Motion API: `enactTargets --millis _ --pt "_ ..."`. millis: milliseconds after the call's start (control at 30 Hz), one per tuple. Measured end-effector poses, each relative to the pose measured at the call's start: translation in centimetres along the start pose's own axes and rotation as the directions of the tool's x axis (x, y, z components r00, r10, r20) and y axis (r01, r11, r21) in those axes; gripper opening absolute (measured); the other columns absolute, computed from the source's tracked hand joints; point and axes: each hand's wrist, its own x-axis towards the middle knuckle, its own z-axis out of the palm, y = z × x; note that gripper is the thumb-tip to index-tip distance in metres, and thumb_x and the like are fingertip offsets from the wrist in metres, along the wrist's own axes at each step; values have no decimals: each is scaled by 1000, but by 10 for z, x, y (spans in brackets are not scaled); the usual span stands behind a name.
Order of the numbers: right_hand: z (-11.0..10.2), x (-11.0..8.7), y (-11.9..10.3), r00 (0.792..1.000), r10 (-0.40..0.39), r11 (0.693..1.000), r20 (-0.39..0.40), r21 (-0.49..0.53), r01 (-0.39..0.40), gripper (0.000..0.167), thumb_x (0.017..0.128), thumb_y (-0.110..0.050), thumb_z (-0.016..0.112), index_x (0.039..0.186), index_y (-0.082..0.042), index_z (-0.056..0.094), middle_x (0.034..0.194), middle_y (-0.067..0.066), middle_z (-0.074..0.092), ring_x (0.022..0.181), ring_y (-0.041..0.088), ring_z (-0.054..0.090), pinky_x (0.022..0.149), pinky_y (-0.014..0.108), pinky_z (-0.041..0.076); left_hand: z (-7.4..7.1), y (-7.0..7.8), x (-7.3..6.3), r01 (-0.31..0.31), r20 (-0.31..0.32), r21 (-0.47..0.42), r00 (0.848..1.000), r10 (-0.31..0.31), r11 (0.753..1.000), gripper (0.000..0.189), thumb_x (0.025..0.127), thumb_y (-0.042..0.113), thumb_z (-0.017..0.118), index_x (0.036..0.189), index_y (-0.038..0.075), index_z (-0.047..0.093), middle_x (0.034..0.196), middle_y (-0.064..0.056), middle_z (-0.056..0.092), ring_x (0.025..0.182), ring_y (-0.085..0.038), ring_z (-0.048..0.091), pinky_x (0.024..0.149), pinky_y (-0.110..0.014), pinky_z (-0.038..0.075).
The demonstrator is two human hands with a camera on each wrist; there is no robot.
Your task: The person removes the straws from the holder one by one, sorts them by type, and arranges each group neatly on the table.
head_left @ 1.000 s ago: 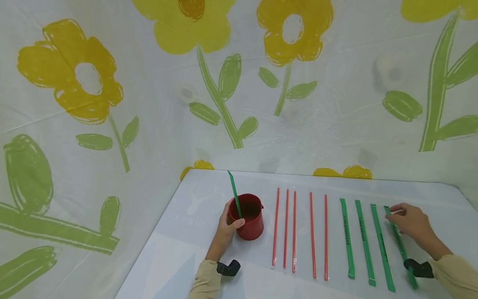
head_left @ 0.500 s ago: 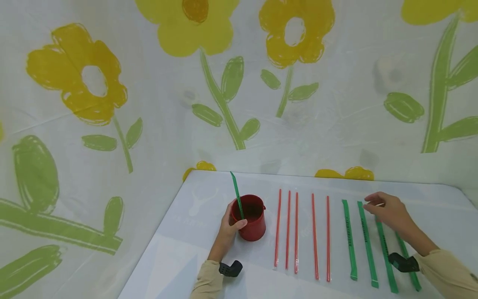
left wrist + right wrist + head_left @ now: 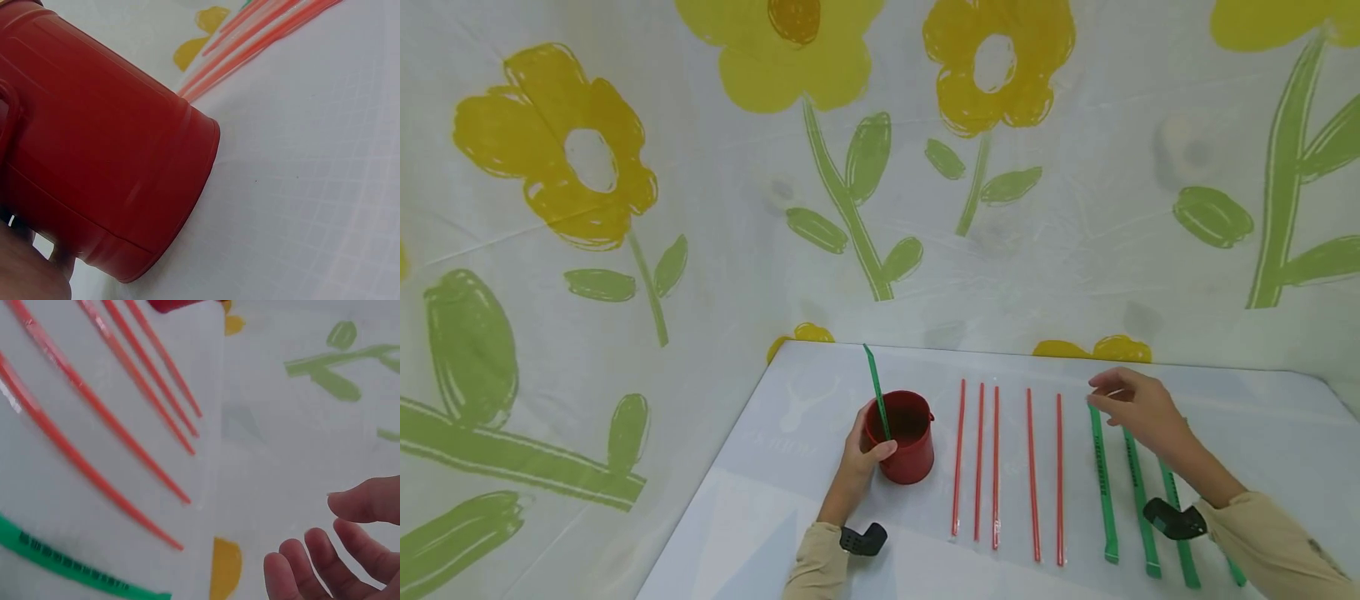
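Observation:
My left hand [image 3: 853, 467] grips a small red metal bucket [image 3: 913, 460], thumb over the rim and fingers round its left side. One green paper-wrapped straw [image 3: 876, 383] stands tilted in the bucket, its upper end rising past the rim. My right hand [image 3: 1142, 412] hovers near the far end of the leftmost green wrapped straw [image 3: 1102, 492], holding nothing. In the right wrist view its thumb and fingers [image 3: 320, 547] are loosely bent and apart. Several green wrapped straws with black print lie in a row, partly hidden beneath the right forearm.
Several red straws [image 3: 1032, 475] in clear wrapping lie side by side between the bucket and the green straws. All rest on a white table [image 3: 737, 500]. A flower-printed cloth [image 3: 1075, 250] hangs behind and to the left.
My right hand has moved left, from the rightmost green straw to over the leftmost one, with nothing in it. The left hand has stayed on the bucket.

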Motion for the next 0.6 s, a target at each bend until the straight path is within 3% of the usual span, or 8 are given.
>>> enactTargets --millis 233,600 --pt "13 8 -23 999 -12 999 30 51 11 35 93 -24 61 113 4 56 104 18 61 89 27 57 64 26 54 0 -1 1 6 0 5 1000 -6 1000 68 84 24 63 144 23 32 140 -3 42 128 -26 37 93 -37 47" --pt "37 16 -46 997 -68 994 27 89 65 29 90 -20 64 110 0 58 102 15 61 90 28 58 66 23 53 0 1 0 22 -6 1 1000 -22 1000 70 82 24 64 144 26 32 139 -1 43 128 -25 37 93 -39 46"
